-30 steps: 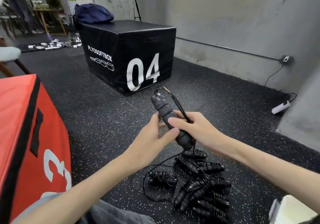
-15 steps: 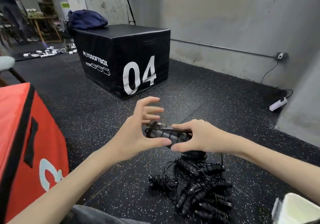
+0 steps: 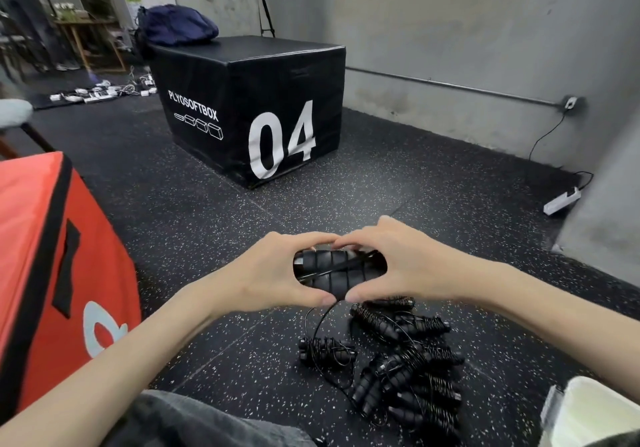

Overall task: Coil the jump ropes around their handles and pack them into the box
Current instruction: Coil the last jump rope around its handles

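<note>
The black plyo box (image 3: 249,110) marked 04 stands well beyond the hands, with a dark blue bag (image 3: 178,25) on its far corner; the red box (image 3: 52,259) sits to the left of it, nearer the person. A white container (image 3: 595,412), probably the packing box, shows at the lower right corner.

A second ago one handle stood upright in the right hand with the rope looping off its top. Now both foam handles (image 3: 332,273) lie side by side, level, well in front of the black plyo box, and both hands close around them. The left hand (image 3: 266,273) curls round the left end, thumb underneath; the right hand (image 3: 405,266) wraps the right end the same way, thumbs nearly touching. A strand of rope (image 3: 318,322) crosses the handles and hangs down toward the floor. To my eye the handles are now paired and the winding is just starting.

Below the hands lies a pile of coiled ropes (image 3: 408,370), already wound. The loose strand trails into that pile and could snag on it while being wound.
</note>
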